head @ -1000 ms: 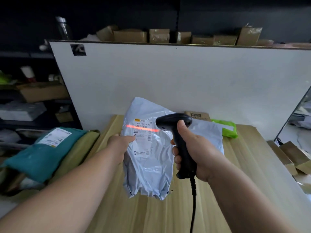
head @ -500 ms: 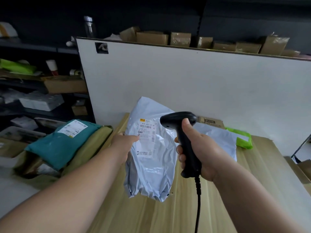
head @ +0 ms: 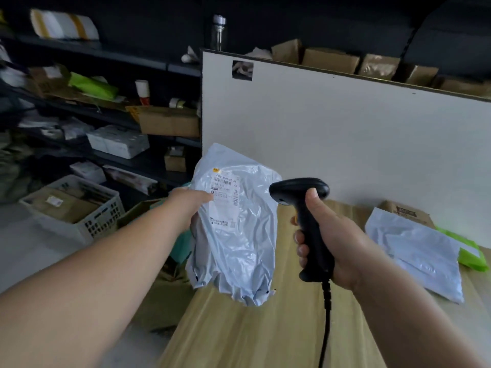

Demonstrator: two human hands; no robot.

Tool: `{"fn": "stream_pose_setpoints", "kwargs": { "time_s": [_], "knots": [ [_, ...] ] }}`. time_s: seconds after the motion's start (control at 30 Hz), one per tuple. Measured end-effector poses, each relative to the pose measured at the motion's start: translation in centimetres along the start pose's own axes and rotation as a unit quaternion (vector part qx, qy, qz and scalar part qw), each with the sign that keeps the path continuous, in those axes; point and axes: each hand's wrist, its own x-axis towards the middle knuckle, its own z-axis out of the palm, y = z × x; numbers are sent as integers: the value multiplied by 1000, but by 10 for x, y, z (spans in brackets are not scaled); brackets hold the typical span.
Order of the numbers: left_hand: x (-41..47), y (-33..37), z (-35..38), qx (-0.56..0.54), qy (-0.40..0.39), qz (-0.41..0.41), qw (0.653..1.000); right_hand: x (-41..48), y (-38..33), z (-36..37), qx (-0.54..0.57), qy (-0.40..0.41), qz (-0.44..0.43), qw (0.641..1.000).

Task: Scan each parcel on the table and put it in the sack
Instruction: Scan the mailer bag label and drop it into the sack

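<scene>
**Pale parcel held up at the tabletop's left edge, scanner beside it**

A stockroom: dark shelves [head: 111,107] loaded with cartons and packets fill the back left, and a white board [head: 345,134] stands upright along the far side of the wooden tabletop [head: 265,335]. Taking the board as the landmark, a white slotted crate [head: 79,208] with brown boxes in it sits on the floor well to its left, below the shelves.

In front of the board's left edge, the left hand [head: 194,201] grips the left side of a pale grey-blue parcel [head: 239,235], thumb on its white shipping label [head: 224,197]. The parcel is lifted, label facing the camera, and hangs over the tabletop's left edge. Behind the forearm a strip of teal shows; what it belongs to cannot be made out.

Just right of the parcel, still in front of the board, the right hand [head: 337,245] is wrapped round the handle of a black scanner [head: 305,208], its head pointing left towards the parcel and its cable dropping down.

Further right, near the foot of the board, another pale parcel [head: 419,256] lies flat on the tabletop, overlapping a brown carton [head: 406,212] and a bright green packet [head: 470,258].
</scene>
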Motion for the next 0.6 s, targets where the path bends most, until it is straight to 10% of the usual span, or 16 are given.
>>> {"fn": "stream_pose_setpoints", "kwargs": {
  "time_s": [0.37, 0.6],
  "knots": [
    [138, 42, -120, 81, -9, -20, 996, 59, 9, 125, 10, 56, 44, 997],
    [170, -3, -122, 365, 18, 25, 930, 78, 24, 138, 4, 105, 80, 991]
  ]
}}
